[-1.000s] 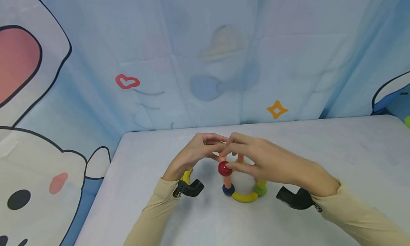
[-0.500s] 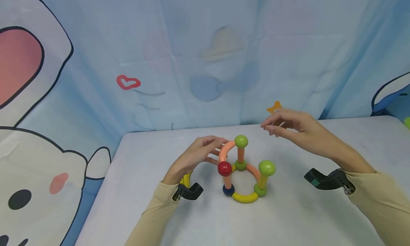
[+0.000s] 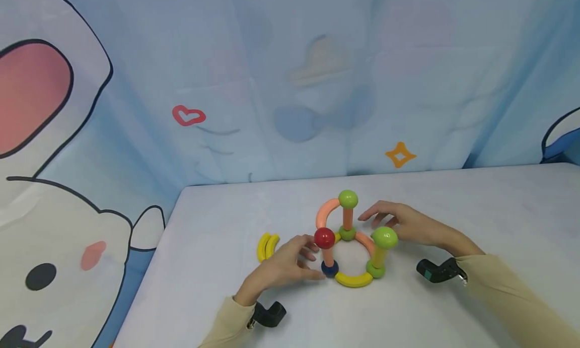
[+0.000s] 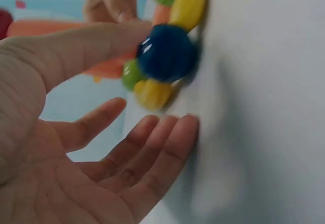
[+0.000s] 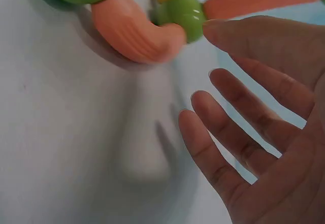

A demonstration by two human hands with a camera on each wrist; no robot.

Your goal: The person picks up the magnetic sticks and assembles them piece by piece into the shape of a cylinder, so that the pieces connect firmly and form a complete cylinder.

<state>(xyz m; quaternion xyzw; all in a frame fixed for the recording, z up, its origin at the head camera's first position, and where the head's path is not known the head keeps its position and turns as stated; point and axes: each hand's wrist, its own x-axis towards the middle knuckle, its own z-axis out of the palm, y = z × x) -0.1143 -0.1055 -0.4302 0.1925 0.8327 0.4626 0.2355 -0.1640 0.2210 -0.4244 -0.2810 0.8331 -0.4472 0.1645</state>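
Observation:
A toy frame of balls and rods stands on the table, its base ring including a navy ball (image 3: 330,269) and a yellow curved piece (image 3: 354,280). Three posts rise from it, topped by a red ball (image 3: 324,238), a back green ball (image 3: 348,199) and a right green ball (image 3: 384,237). An orange arc (image 3: 323,213) links the red and back green balls. My left hand (image 3: 287,262) is spread at the frame's left, thumb by the navy ball; contact is unclear. Behind its right side, my right hand (image 3: 410,222) has loose fingers, thumb close to a base green ball (image 5: 184,17).
Two yellow curved pieces (image 3: 268,247) lie side by side left of the frame, just beyond my left hand. The white table (image 3: 217,227) ends at the back against a blue printed curtain (image 3: 254,151).
My right hand left the top of the frame, swung out to the back right, then came down beside it. My left hand dropped from the orange arc towards the base.

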